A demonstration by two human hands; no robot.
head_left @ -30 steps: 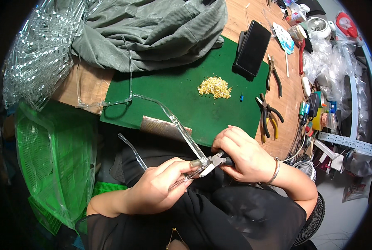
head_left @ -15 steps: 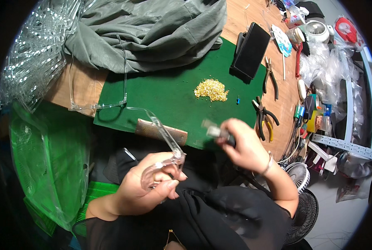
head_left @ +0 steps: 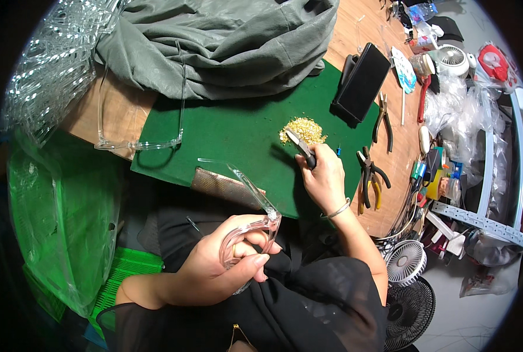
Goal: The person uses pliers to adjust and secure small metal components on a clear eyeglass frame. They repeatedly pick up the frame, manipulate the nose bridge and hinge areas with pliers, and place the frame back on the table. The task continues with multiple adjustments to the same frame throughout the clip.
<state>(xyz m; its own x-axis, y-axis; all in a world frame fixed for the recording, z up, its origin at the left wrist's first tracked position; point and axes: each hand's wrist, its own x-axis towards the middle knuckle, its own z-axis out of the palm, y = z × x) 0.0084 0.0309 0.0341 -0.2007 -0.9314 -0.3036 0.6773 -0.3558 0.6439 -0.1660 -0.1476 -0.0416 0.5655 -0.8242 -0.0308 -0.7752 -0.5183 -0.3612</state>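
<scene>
My left hand (head_left: 214, 264) is closed around the rim of a clear eyeglass frame (head_left: 229, 237). One temple of the frame points up and away over the mat's near edge. My right hand (head_left: 325, 179) grips a small hand tool (head_left: 299, 142) with a flat, pale metal end and a dark handle; its exact kind is unclear. The tool's tip is at the near side of a heap of tiny gold-coloured metal parts (head_left: 309, 128) on the green mat (head_left: 232, 126). Whether it touches any part cannot be made out.
A second clear eyeglass frame (head_left: 138, 144) lies at the mat's left. Grey cloth (head_left: 226, 47) and stacked clear frames (head_left: 56, 64) lie behind. Rightward are a black phone-like slab (head_left: 362, 82), pliers (head_left: 383, 123) and more pliers (head_left: 367, 176). A textured metal block (head_left: 223, 186) sits at the front edge.
My right hand has moved forward, bringing the tool from the mat's near side to the gold-coloured heap. My left hand and the eyeglass frame have shifted slightly right in view.
</scene>
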